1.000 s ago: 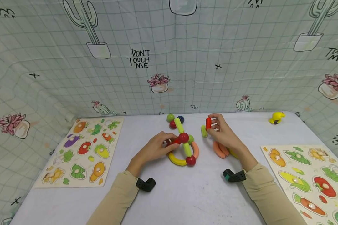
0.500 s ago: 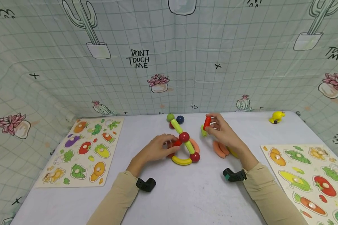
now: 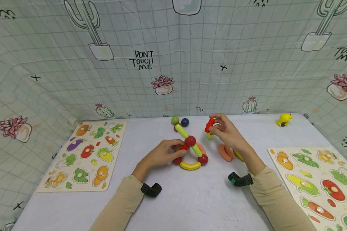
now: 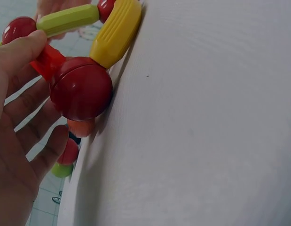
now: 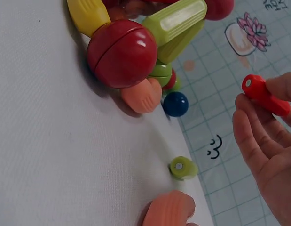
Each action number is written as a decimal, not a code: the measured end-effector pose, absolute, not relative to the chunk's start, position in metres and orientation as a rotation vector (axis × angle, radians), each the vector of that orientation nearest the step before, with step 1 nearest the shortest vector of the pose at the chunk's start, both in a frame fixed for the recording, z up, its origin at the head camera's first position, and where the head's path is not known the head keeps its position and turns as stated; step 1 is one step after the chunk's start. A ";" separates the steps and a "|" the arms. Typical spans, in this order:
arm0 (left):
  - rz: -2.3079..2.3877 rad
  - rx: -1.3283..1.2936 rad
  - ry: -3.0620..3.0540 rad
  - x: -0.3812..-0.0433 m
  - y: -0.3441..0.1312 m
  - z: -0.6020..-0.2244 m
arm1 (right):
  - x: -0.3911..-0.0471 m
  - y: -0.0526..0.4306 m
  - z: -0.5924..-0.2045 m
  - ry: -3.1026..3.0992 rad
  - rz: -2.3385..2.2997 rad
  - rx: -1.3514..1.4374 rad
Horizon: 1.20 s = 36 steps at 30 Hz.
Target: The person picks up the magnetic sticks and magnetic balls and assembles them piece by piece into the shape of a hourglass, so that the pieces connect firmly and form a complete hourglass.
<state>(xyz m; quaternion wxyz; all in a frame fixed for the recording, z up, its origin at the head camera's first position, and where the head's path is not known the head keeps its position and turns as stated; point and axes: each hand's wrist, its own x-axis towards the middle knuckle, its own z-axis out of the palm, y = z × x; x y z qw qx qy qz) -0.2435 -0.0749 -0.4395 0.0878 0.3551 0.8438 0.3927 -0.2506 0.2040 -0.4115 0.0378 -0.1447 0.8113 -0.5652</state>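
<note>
My left hand (image 3: 163,154) pinches a red stick (image 4: 47,61) in a frame of magnetic balls and sticks. Red balls (image 4: 82,89), a yellow curved stick (image 3: 190,166) and a light green stick (image 4: 67,20) make up its near side. From the top red ball (image 3: 190,141), another green stick (image 3: 181,131) slants up and left. To the right, my right hand (image 3: 226,131) holds a loose red stick (image 5: 262,94) between thumb and fingers, tilted and apart from the frame. Its bare end shows a round metal spot. Part of the frame is hidden behind my left fingers.
Behind the frame lie a green ball (image 3: 175,120) and a blue ball (image 3: 185,122). A loose green stick (image 5: 183,167) and orange curved sticks (image 3: 225,153) lie near my right hand. Vegetable puzzle boards (image 3: 82,157) flank both sides; a yellow toy (image 3: 284,119) sits at back right.
The frame has turned in my left hand, its near red ball and yellow stick swinging right. My right hand has shifted slightly left and up, and its red stick has tilted from upright.
</note>
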 end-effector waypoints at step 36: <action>1.208 0.913 2.521 -0.240 -0.068 -0.438 | -0.242 0.181 -0.404 2.478 -1.763 -0.684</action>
